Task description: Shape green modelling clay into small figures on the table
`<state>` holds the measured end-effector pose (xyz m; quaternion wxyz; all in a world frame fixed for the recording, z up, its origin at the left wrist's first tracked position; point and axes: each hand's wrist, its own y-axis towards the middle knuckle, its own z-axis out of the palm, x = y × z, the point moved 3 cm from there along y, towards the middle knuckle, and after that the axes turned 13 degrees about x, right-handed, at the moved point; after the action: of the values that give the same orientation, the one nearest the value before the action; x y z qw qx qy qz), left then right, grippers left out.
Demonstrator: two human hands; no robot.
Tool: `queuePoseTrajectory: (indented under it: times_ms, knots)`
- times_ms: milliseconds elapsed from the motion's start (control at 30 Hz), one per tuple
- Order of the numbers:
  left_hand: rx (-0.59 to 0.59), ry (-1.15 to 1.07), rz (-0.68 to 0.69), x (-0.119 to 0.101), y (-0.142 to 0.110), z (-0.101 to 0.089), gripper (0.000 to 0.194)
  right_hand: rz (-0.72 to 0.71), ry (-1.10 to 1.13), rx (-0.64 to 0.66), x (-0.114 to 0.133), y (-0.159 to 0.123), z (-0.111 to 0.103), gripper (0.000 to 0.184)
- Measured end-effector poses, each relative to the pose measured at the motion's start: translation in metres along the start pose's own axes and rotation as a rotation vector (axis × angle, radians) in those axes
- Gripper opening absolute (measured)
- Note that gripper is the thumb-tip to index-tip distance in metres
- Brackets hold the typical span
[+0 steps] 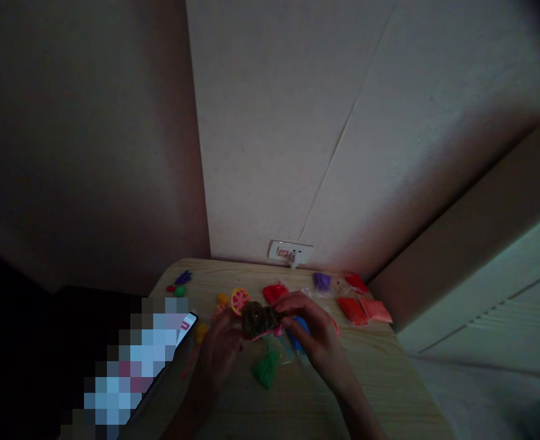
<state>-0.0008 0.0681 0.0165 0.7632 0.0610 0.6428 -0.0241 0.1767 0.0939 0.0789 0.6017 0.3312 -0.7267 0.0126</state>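
Between my two hands is a dark brown, shiny, crumpled packet [257,320], held a little above the wooden table. My right hand [316,333] pinches its right end between thumb and fingers. At its left side, my left hand [217,348] has its fingers curled against it. A round pink slice with a yellow rim [239,300] shows just behind the packet. Something pink peeks out under the packet, too small to name. Below lies a green packet [266,368], and a blue packet [299,335] is partly hidden by my right hand.
On the wooden table [343,391] lie red [274,293], purple [322,282] and orange-red packets [353,310] towards the back and right. Small yellow, green and dark blue pieces [183,277] sit at left. A lit phone or tablet [185,330], mostly blurred out, lines the left edge. A wall socket [291,252] is behind.
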Motion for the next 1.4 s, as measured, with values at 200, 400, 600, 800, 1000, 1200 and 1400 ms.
queuePoseTrajectory:
  times_ms: [200, 400, 600, 800, 1000, 1200, 1400]
  knots:
    - [-0.193, -0.039, -0.128, -0.020, 0.001, 0.003, 0.036, -0.033, -0.162, 0.097, 0.005, 0.000, 0.003, 0.012]
    - [-0.205, -0.116, -0.116, -0.017, 0.004, -0.002, 0.036, -0.035, -0.148, 0.049, 0.003, 0.000, 0.001, 0.011]
    - [-0.270, -0.115, -0.148, -0.007, 0.007, -0.014, 0.037, 0.072, 0.057, -0.084, -0.008, -0.003, -0.007, 0.008]
    - [-0.294, -0.067, -0.089, -0.017, 0.007, -0.014, 0.043, 0.150, 0.077, -0.203, -0.025, 0.005, -0.018, 0.009]
    - [-0.329, -0.009, 0.013, -0.017, 0.007, -0.017, 0.040, 0.193, -0.297, -0.153, -0.040, 0.072, -0.011, 0.010]
    - [-0.265, 0.044, -0.047, -0.019, 0.005, -0.012, 0.043, 0.236, -0.459, -0.026, -0.067, 0.114, 0.022, 0.013]
    - [-0.305, 0.004, -0.055, -0.016, 0.005, -0.013, 0.044, 0.251, -0.475, 0.046, -0.088, 0.115, 0.034, 0.016]
